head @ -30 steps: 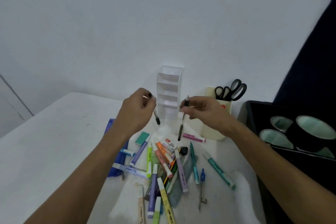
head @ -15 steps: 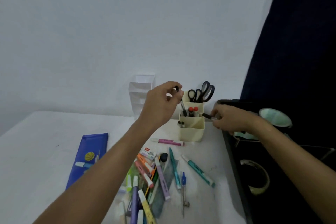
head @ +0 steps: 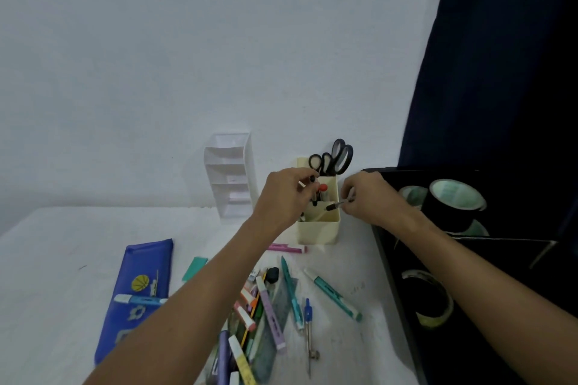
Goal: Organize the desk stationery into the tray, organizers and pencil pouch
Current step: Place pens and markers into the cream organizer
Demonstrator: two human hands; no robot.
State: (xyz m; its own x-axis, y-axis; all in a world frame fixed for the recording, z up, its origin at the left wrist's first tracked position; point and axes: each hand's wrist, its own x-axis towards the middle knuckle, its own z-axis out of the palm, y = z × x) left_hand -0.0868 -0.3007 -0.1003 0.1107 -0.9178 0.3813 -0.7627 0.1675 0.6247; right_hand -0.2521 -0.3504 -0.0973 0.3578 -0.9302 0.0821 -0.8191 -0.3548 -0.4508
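A cream pen organizer [head: 319,230] stands at the back of the white desk, with black scissors [head: 333,159] and red-capped pens [head: 322,188] in it. My left hand [head: 283,195] pinches a black pen [head: 313,194] upright over the organizer's opening. My right hand [head: 367,197] holds another black pen [head: 336,205] almost level, its tip over the organizer's right rim. A pile of highlighters and pens [head: 262,306] lies in front. The blue pencil pouch [head: 140,278] lies flat to the left. The black tray [head: 406,275] sits on the right.
A white tiered organizer [head: 233,173] stands against the wall, left of the cream one. Tape rolls [head: 453,200] fill the tray. A compass [head: 309,334], a teal marker [head: 333,294], a pink highlighter [head: 286,248] and a green eraser [head: 194,268] lie loose.
My right hand has moved left from the tray's edge to the cream organizer with its pen. My left hand stays over the organizer and has lowered its pen a little.
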